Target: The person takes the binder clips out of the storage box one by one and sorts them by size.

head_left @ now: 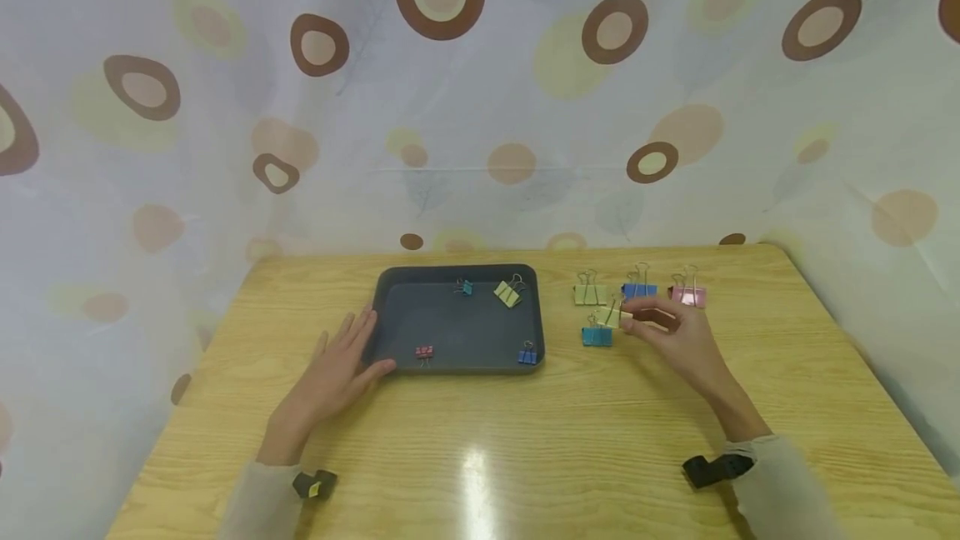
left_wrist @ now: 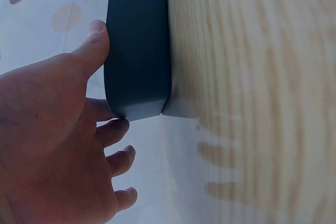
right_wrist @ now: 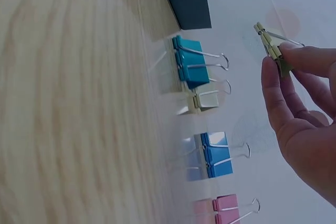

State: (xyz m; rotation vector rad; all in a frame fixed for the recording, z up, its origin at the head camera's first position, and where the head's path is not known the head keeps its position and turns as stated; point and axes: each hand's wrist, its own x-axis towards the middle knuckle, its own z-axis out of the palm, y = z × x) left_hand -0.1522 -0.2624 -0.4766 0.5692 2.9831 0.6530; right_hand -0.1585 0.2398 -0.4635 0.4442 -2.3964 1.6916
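Note:
My right hand pinches a yellow binder clip between thumb and fingers, raised off the table. In the right wrist view the pinched clip shows its wire handles pointing away from the palm. Just below it in the head view stands a teal binder clip. Behind stand another yellow clip, a blue clip and a pink clip. My left hand touches the left end of a dark grey tray, its thumb on the rim in the left wrist view.
Smaller clips lie in the tray: a teal one and a yellow one toward the back, a red one and a blue one at the front. A patterned curtain hangs behind the wooden table.

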